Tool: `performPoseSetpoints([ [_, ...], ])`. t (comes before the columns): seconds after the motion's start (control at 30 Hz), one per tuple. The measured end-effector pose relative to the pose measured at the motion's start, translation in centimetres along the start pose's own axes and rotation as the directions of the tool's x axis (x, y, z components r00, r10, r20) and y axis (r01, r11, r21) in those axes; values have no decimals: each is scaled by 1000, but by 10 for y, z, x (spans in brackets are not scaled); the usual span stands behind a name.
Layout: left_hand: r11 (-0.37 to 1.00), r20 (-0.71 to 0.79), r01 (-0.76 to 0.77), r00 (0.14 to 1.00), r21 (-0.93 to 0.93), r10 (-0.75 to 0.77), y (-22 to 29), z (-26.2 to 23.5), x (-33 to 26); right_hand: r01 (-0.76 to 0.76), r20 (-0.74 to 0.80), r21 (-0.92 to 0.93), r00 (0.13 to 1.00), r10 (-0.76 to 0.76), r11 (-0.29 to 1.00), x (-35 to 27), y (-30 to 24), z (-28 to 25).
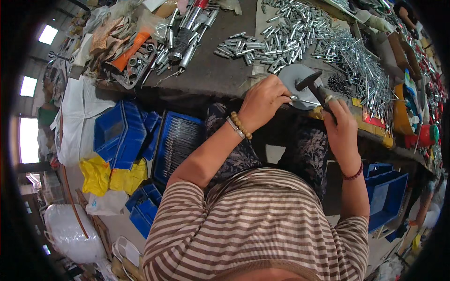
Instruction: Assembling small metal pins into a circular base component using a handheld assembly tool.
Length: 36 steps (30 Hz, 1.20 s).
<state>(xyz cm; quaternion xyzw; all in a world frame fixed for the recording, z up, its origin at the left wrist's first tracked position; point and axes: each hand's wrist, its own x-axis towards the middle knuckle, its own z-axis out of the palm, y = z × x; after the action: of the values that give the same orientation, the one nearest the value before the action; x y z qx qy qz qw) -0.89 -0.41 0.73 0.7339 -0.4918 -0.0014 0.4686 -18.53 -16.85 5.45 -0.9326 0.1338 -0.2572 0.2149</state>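
Note:
My left hand (263, 104) pinches a thin shiny metal rod (304, 101) between thumb and fingers, over the front edge of a round grey metal disc (291, 76). My right hand (341, 124) is wrapped round the handle of a hammer (309, 80). The hammer's dark head is above the disc, close over the rod; whether it touches cannot be made out. Behind the disc lies a heap of short silvery metal sleeves (288, 37). Long thin metal pins (363, 70) are piled to the right, beside a small mound of dark little parts (338, 83).
Left on the bench (187, 79) are an orange-handled tool (131, 51) and a pneumatic-looking driver (183, 37). A blue tray of metal rods (180, 145) stands by my left leg. Blue bins (112, 133) lie further left; another blue bin (386, 196) is at the right.

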Motion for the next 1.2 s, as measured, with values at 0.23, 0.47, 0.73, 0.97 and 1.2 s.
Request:
performPoseSetpoints([
  [0.23, 999, -18, 5, 1000, 32, -5, 0, 1, -2, 194, 46, -257, 981, -188, 947, 12, 0, 8],
  [0.47, 985, -146, -85, 983, 152, 108, -1, 2, -8, -49, 143, -3, 988, 49, 999, -17, -11, 22],
  [0.73, 760, -5, 439, 864, -479, -503, 31, 27, -38, -601, 531, 506, 782, 327, 618, -29, -12, 34],
  [0.97, 480, 99, 471, 782, -741, -615, 30, 26, -49, -694, 601, 513, 711, 366, 506, -33, -41, 40],
  [1.2, 449, -39, 381, 726, -808, -686, 12, -13, -86, -642, 599, 606, 757, 260, 470, -56, -52, 69],
])
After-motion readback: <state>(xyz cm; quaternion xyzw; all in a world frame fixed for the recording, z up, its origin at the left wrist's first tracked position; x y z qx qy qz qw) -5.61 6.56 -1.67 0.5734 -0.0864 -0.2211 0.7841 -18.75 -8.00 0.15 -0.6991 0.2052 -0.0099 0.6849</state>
